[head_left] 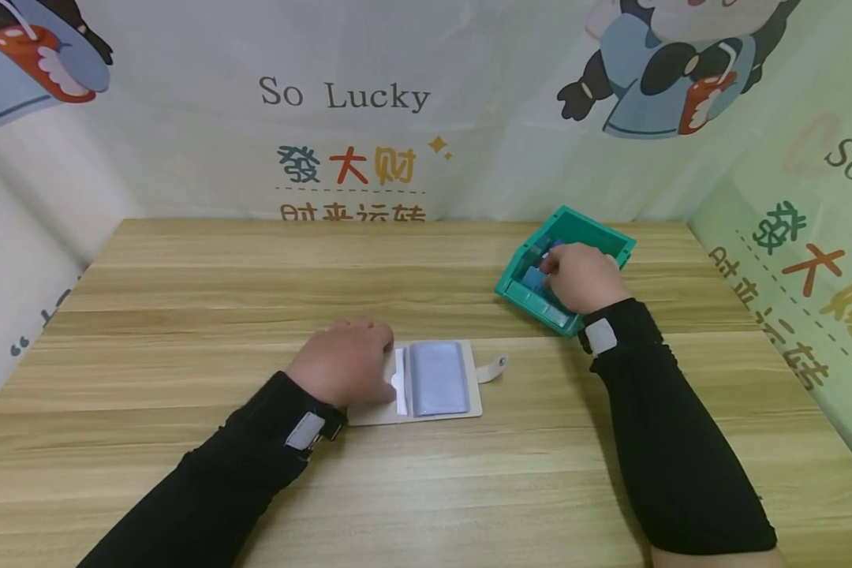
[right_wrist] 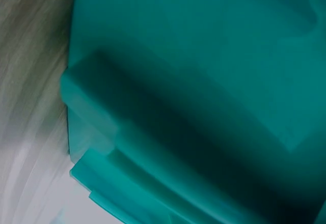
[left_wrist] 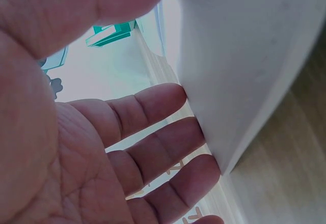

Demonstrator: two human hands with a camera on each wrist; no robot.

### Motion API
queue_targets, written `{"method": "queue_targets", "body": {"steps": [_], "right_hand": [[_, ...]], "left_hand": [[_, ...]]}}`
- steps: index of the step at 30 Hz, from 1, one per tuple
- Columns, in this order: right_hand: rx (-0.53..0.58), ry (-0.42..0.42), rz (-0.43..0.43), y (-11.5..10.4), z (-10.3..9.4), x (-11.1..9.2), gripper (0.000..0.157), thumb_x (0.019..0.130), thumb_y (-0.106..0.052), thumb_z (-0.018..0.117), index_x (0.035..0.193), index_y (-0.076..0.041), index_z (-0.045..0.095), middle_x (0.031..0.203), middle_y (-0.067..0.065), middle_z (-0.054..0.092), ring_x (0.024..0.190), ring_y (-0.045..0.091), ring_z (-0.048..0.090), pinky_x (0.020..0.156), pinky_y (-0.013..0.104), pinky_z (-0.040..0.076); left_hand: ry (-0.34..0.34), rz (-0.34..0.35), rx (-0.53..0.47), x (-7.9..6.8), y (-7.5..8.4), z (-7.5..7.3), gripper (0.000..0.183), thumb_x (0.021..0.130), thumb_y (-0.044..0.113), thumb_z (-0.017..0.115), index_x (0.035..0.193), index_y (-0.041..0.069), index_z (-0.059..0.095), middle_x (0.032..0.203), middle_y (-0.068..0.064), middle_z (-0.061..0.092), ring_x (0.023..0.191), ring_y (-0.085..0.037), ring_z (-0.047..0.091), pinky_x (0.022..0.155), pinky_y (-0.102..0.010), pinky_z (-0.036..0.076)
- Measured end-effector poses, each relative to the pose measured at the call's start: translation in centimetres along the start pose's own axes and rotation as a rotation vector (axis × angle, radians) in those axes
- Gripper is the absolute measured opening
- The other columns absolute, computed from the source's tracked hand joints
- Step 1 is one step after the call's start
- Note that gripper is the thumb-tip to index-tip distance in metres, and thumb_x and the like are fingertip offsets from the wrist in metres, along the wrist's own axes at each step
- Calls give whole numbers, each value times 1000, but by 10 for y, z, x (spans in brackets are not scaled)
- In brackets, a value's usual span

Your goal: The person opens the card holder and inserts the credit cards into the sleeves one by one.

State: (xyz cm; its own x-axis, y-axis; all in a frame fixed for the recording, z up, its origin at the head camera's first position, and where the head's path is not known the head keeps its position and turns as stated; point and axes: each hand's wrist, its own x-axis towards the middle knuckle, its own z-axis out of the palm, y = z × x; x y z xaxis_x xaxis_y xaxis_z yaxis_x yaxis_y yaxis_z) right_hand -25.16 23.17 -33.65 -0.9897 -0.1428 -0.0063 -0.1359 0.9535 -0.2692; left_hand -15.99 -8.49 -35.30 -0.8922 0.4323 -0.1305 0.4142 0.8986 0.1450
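An opened card holder (head_left: 440,379) with a pale cover and clear sleeves lies flat on the table in the head view. Its snap strap (head_left: 493,369) points right. My left hand (head_left: 348,363) rests over the holder's left cover. In the left wrist view, the fairly straight fingers (left_wrist: 163,137) touch the white cover (left_wrist: 244,56) with their tips. My right hand (head_left: 584,276) reaches into a green bin (head_left: 525,304), its fingers beside blue pieces (head_left: 535,278). Whether they pinch one is hidden. The right wrist view has only the bin's green wall (right_wrist: 204,56) close up.
The wooden table (head_left: 255,276) runs back to a printed cloth (head_left: 497,158) hanging behind it. Another printed cloth side (head_left: 809,221) borders the right. The bin stands toward the back right, its walls raised around the pieces.
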Motion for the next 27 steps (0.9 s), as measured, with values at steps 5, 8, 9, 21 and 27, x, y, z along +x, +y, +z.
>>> {"method": "queue_targets", "body": {"steps": [5,8,9,21,27], "right_hand": [[2,-18,-24,-1,-3,-1,22,93,-13,55,110,-4,67,112,19,62,106,35,51,88,55,39],[27,-4,-43,-1,-4,-3,24,95,-11,53,112,-1,65,113,20,62,105,35,52,88,53,42],[40,6,-47,-1,-5,-3,24,95,-11,52,113,1,64,112,21,62,104,35,53,88,52,43],[159,164,-53,-5,-15,-9,21,96,-10,50,105,4,63,99,20,64,84,28,57,72,47,48],[208,255,-44,-12,-22,-15,23,98,-17,49,99,1,62,88,17,62,71,27,54,61,42,45]], "left_hand": [[3,-1,-1,0,0,0,53,66,39,75,108,9,62,95,-6,57,78,-24,48,67,-41,46],[5,-1,-1,0,0,0,53,66,39,75,108,9,62,95,-6,57,78,-24,48,67,-42,46],[5,0,-1,0,0,0,53,66,39,75,107,9,62,95,-6,57,78,-24,48,67,-42,46],[0,1,6,-1,0,-1,50,67,37,73,107,9,63,95,-5,57,77,-23,48,66,-42,46],[-3,1,-13,-1,-1,-4,42,71,35,71,104,9,63,88,-3,58,73,-21,50,62,-39,46]]}}
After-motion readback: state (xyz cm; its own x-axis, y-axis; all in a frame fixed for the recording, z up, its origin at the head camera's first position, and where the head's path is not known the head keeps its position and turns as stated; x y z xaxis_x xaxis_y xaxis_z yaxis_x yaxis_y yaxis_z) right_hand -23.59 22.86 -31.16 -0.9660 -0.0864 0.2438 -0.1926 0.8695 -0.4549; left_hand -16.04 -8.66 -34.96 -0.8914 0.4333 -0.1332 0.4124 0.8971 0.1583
